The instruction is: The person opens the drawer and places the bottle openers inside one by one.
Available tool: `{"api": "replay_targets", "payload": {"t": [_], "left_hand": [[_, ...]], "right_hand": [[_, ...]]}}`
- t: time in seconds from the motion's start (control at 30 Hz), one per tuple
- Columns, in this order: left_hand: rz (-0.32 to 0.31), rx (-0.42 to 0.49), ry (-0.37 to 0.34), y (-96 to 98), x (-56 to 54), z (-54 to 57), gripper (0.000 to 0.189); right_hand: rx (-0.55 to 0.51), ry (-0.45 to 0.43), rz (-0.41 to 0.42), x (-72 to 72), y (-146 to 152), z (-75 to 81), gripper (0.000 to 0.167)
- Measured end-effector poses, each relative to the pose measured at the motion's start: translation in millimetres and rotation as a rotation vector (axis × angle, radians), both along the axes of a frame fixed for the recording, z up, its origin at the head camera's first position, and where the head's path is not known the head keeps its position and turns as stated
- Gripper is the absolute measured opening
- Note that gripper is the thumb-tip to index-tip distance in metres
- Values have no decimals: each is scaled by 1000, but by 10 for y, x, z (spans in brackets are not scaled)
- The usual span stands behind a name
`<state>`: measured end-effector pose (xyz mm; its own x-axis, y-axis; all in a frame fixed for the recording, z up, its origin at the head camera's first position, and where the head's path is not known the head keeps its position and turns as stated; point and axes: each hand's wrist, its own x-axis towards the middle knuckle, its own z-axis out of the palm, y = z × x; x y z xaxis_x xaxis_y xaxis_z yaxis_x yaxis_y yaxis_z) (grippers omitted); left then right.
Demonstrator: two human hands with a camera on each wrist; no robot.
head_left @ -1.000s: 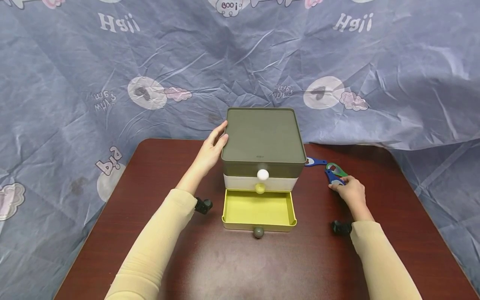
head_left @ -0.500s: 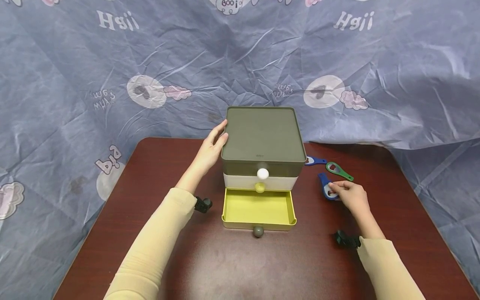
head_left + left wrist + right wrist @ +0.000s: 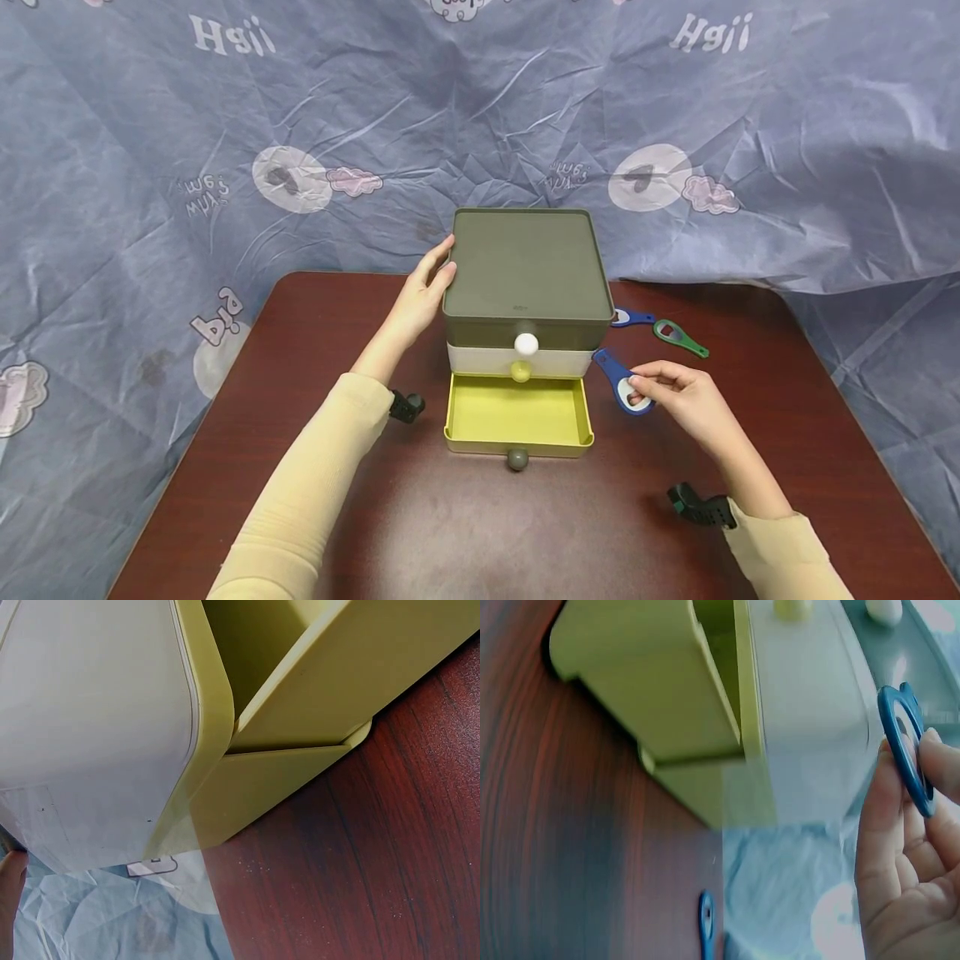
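My right hand [image 3: 686, 400] pinches a blue bottle opener [image 3: 613, 371] by its round end, just right of the drawer unit; its handle points up and left. In the right wrist view, thumb and fingers hold the ring-shaped end [image 3: 891, 724]. My left hand [image 3: 417, 304] rests with extended fingers against the left side of the small stacked drawer unit [image 3: 527, 267]. Its bottom yellow drawer [image 3: 517, 448] is pulled out with nothing inside. A green bottle opener [image 3: 690, 342] and another blue one [image 3: 639, 317] lie on the table at the right, the latter partly hidden behind the unit.
The drawer unit stands on a dark reddish wooden table [image 3: 480, 525]. Its green-grey and white upper drawers are closed, with round knobs in front. A crumpled blue-grey printed cloth [image 3: 510, 108] hangs behind the table.
My right hand has drawn the blue bottle opener away from the green one, first towards me, then left and up beside the drawer unit. The left hand stays on the unit.
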<state>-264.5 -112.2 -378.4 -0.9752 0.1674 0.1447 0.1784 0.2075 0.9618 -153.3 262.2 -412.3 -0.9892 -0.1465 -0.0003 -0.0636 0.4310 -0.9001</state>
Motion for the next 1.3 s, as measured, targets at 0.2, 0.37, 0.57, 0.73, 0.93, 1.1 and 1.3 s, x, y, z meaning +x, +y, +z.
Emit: {"api": "replay_targets", "payload": {"t": [0.2, 0.37, 0.57, 0.73, 0.93, 1.1, 1.3], "left_hand": [[2, 0, -25, -9, 10, 14, 51], [-11, 18, -60, -7, 43, 59, 51], [-9, 30, -61, 0, 34, 48, 51], [-6, 32, -33, 2, 13, 3, 50], [1, 28, -20, 0, 15, 11, 50], [-17, 35, -42, 14, 68, 102, 51], [-22, 27, -62, 37, 132, 206, 52]], "right_hand": [[27, 15, 138, 35, -322, -55, 19], [155, 95, 212, 21, -591, -199, 10], [285, 219, 306, -2, -865, -259, 5], [404, 311, 354, -34, -976, -314, 6], [488, 304, 390, -67, -1016, -390, 5], [513, 259, 424, -77, -1032, -440, 5], [568, 252, 428, -75, -1064, -462, 8]]}}
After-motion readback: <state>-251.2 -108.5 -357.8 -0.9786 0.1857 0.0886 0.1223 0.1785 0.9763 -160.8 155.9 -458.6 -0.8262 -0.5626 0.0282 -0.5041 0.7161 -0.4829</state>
